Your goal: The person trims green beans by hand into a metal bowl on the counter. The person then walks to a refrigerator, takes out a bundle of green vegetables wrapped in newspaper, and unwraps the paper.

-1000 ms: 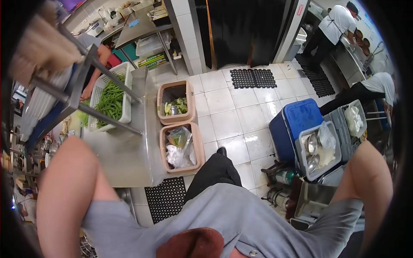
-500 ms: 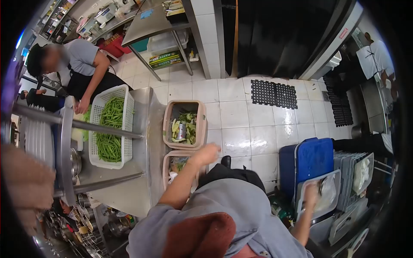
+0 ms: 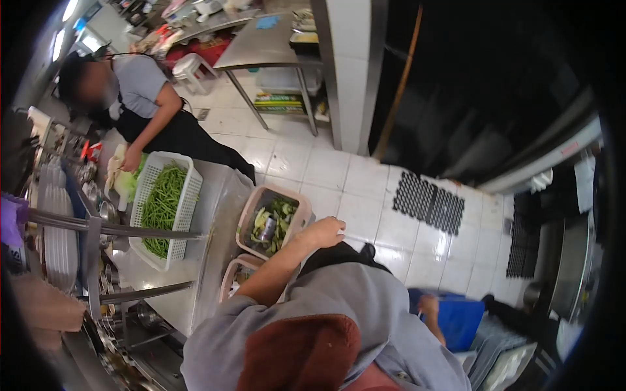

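My left hand [image 3: 328, 232] hangs in front of my dark trousers, beside the pinkish waste bin [image 3: 305, 212]. Its fingers are curled in and I see nothing in them. Vegetable scraps [image 3: 279, 225] and a can [image 3: 267, 231] lie in that bin. My right hand [image 3: 428, 305] is low at my side, over the edge of a blue container [image 3: 460, 322]. Its fingers are blurred, so I cannot make out their shape or whether they hold anything.
Green beans [image 3: 166, 205] fill a white basket [image 3: 190, 212] on the steel counter [image 3: 218, 189]. Another person [image 3: 147, 91] stands behind it, a hand [image 3: 132, 158] near leafy greens. A second bin [image 3: 228, 277] stands closer to me. Black mats [image 3: 427, 202] lie on the tiles.
The view has turned, and the blue container now sits lower in it. My left hand's fingers are more curled. My right hand has come closer to my body. The other person has straightened somewhat.
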The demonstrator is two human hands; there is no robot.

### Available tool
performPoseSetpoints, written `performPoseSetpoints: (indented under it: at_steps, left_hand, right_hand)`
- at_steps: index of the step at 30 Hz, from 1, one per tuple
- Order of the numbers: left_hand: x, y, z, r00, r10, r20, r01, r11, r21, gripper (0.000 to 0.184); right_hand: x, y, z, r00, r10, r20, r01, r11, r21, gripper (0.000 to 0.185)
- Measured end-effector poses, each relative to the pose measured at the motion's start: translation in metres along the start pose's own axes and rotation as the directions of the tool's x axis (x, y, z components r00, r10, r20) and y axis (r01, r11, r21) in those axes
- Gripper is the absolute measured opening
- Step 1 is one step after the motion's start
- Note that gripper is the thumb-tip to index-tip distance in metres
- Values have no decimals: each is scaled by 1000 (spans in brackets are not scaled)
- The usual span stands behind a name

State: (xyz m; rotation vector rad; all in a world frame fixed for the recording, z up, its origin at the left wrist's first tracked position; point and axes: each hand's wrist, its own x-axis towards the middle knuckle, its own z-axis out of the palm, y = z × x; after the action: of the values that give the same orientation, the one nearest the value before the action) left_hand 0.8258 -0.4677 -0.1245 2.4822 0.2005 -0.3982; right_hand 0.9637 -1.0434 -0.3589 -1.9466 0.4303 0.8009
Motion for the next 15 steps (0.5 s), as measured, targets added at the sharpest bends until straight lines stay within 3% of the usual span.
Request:
performPoseSetpoints:
  at_steps: [2, 3, 5, 6, 8, 9, 11, 12, 13, 14, 15]
  left_hand:
    - [22, -5, -21, 996, 43, -83, -50, 995, -91, 28]
    - [28, 1, -35, 990, -48, -136, 41, 998, -52, 28]
    - [43, -5, -46, 965, -167, -202, 154, 985, -75, 26]
    - [49, -14, -49, 954, -191, -229, 176, 981, -84, 26]
    - [54, -34, -52, 956, -210, -205, 152, 952, -266, 25]
    - [56, -48, -50, 949, -232, -214, 170, 947, -273, 25]
    - [68, -93, -53, 961, -274, -43, 261, 945, -194, 26]
    - [73, -117, -47, 959, -279, -54, 264, 944, -196, 26]
    - [77, -143, -41, 926, -376, -33, 367, 918, -153, 26]
    - [83, -166, -53, 883, -469, -23, 464, 879, -107, 27]
    - [86, -181, -71, 879, -475, -33, 469, 875, -117, 27]
  right_hand:
    - [90, -61, -8, 994, -108, 9, 105, 978, 180, 17]
    - [105, -139, 3, 981, -156, -114, 143, 984, -108, 14]
    - [138, -256, 25, 942, -292, -168, 287, 956, -55, 10]
    - [163, -297, 36, 936, -348, -51, 350, 936, 35, 9]
    - [191, -367, 80, 846, -533, 18, 529, 834, -157, 11]
    - [195, -393, 105, 844, -531, 67, 533, 820, -207, 12]
    - [238, -411, 154, 819, -524, 232, 568, 798, -202, 12]
    - [243, -415, 182, 819, -523, 237, 573, 719, -394, 14]
    - [234, -420, 214, 819, -522, 239, 553, 606, -571, 17]
    - [217, -425, 236, 623, -671, 402, 692, 233, -684, 21]
    - [165, -445, 260, 753, -540, 377, 616, 375, -693, 24]
